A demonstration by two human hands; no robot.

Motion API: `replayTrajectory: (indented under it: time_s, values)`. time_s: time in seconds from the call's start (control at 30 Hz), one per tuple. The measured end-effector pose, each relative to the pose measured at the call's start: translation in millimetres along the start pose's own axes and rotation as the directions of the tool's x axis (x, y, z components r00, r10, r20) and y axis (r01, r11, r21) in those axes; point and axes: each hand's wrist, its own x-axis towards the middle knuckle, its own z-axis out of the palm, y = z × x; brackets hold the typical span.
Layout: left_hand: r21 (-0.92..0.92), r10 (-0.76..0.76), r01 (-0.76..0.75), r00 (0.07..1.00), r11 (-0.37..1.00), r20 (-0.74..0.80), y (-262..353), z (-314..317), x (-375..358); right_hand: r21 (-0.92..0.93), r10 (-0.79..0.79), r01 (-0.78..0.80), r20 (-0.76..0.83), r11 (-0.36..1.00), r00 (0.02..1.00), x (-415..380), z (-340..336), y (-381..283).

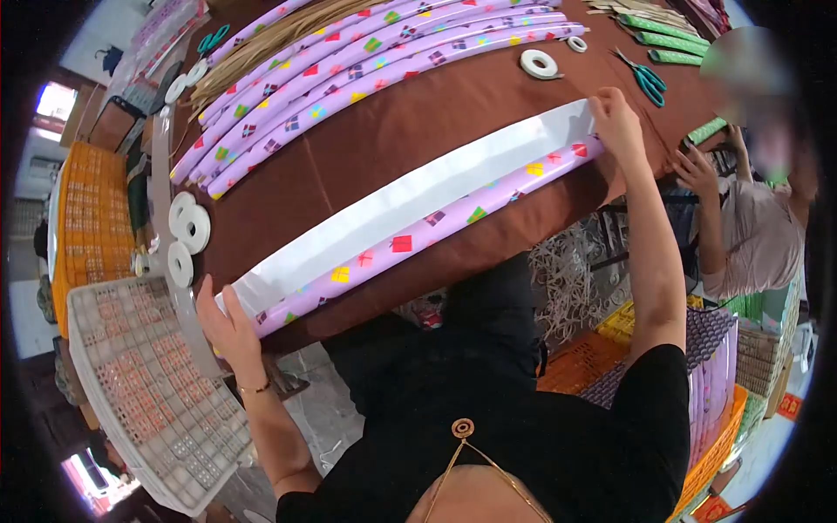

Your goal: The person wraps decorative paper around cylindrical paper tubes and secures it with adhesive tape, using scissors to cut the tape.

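A lilac wrapping paper roll (401, 244) with small gift-box prints lies along the near edge of the brown-covered table, its white inner side (418, 185) showing as a partly unrolled strip. My left hand (230, 327) is at the roll's left end, thumb and fingers around the paper there. At the right end, my right hand (617, 129) grips the paper with bent fingers; its fingertips are partly hidden. Beyond the strip, several finished-looking lilac rolls (349, 83) lie side by side.
White tape rolls (189, 225) lie at the table's left edge, another tape roll (538, 64) at the back. Green-handled scissors (648, 83) lie to the right. A co-worker (754, 231) handles a green roll (706, 131). A white plastic crate (157, 383) stands left, an orange crate (719, 449) right.
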Motion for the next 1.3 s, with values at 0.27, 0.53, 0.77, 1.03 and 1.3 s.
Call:
replayTrajectory:
  time_s: [0.27,0.53,0.77,1.03,1.3]
  values:
    - [0.286,-0.281,0.281,0.959,0.916,-0.041,-32,-16,1,-0.098,-0.044,0.06,0.164,0.993,0.986,58,28,76]
    - [0.258,-0.384,0.384,0.922,0.886,-0.054,-58,-33,1,0.067,0.002,-0.02,0.261,0.998,0.965,107,65,156]
    - [-0.031,-0.382,0.387,0.919,0.922,0.097,-146,-21,-3,-0.012,-0.205,0.207,0.091,0.978,0.974,31,15,47]
    - [-0.013,-0.313,0.316,0.944,0.949,0.102,-139,-26,-2,0.097,0.125,-0.134,0.092,0.986,0.988,20,9,9]
    - [-0.191,-0.386,0.382,0.922,0.904,0.019,-133,-29,-10,0.424,0.199,-0.338,0.339,0.84,0.92,11,-10,-5]
